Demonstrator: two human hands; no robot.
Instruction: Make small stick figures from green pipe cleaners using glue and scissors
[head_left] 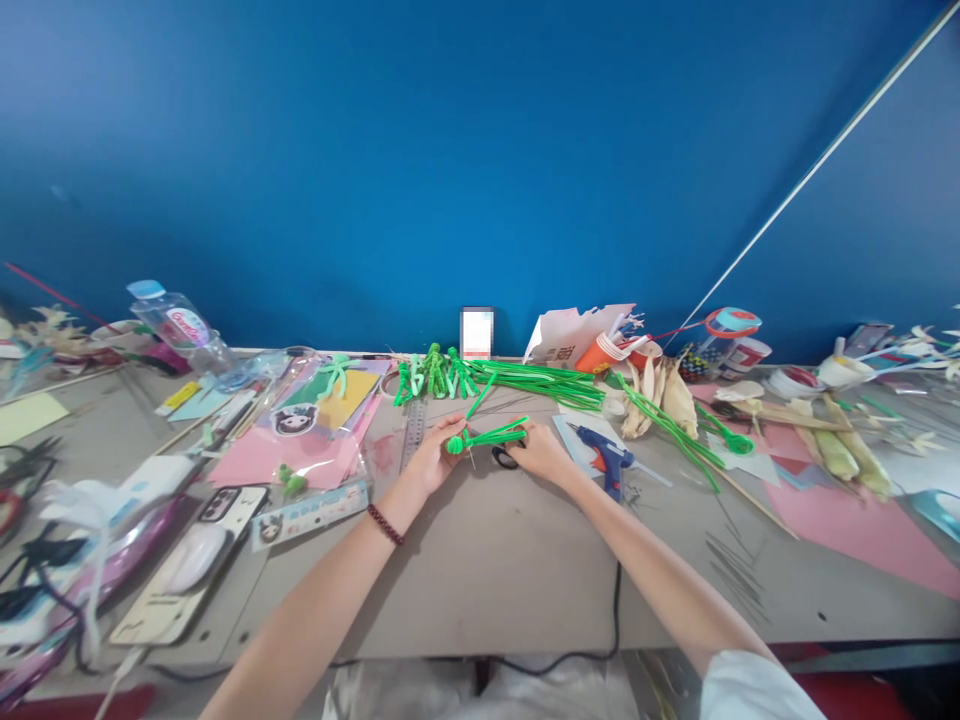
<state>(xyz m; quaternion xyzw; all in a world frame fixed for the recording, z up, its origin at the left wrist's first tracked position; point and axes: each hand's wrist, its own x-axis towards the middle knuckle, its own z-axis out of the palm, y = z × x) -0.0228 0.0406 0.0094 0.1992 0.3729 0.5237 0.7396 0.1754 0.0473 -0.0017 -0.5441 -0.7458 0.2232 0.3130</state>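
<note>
I'm watching a bright green pipe-cleaner piece [484, 437] lying almost level at mid-scene. Its coiled knob is pointing left, pinched by my left hand [433, 455], and its thin strands are running right into my right hand [541, 452].

pipe cleaner [487, 437]: bright green
pipe cleaner bundle [547, 380]: same green
glue gun [606, 458]: blue, orange trigger
bracelet [385, 524]: dark red beads
tabletop [510, 560]: grey
wall [450, 150]: deep blue
paper sheets [862, 525]: pink
paper cups [600, 355]: orange
</note>
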